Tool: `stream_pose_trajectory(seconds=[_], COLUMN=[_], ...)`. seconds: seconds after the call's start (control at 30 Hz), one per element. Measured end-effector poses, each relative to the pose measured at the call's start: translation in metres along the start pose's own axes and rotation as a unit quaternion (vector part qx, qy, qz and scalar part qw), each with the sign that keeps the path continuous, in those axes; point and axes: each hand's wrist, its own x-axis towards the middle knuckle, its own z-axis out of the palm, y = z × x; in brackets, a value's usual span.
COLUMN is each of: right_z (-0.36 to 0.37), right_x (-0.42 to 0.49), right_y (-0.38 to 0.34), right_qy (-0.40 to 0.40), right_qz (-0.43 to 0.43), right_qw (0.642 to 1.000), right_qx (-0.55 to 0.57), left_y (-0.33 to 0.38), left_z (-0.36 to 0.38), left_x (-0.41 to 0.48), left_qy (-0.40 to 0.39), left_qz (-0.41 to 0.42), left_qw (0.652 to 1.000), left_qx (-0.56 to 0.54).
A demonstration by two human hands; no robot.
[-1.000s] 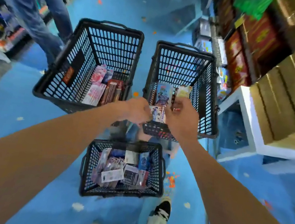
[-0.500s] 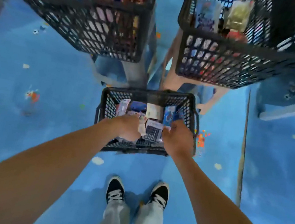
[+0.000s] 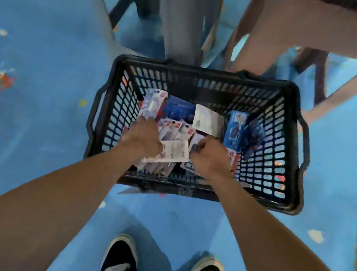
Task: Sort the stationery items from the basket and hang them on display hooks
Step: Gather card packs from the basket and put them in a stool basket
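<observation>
Picking-out step, by the look of it: down in the black basket (image 3: 288,196) on the blue floor (image 3: 38,115), the left hand (image 3: 143,138) is dug into the left side of the packet pile (image 3: 171,129), fingers bent down among them, though whether anything is gripped can't be told. Past a white-backed card (image 3: 171,154) lying between the hands, a small packet (image 3: 195,145) is pinched at its edge by the curled right hand (image 3: 211,158), and blue packets (image 3: 234,129) are leaned by the right wall. No hooks are seen, so a matching bunch probably needs to be lifted clear and carried over to the display.
</observation>
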Motion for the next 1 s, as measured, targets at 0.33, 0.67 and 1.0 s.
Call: stream_pose_trajectory(seconds=[0.33, 0.67, 1.0], right_z=[0.015, 0.031, 0.065], right_x=[0.119, 0.129, 0.116], right_y=[-0.072, -0.047, -0.051], right_qy=[-0.072, -0.123, -0.262], right_qz=[-0.143, -0.222, -0.277], right_qw=[0.976, 0.964, 0.84], right_qx=[-0.145, -0.082, -0.386], left_y=[-0.01, -0.037, -0.027], left_z=[-0.008, -0.018, -0.007], left_x=[0.089, 0.101, 0.114], left_qy=[0.154, 0.128, 0.102], left_qz=[-0.033, 0.046, 0.054], left_qw=[0.985, 0.986, 0.978], left_qx=[-0.076, -0.091, -0.175])
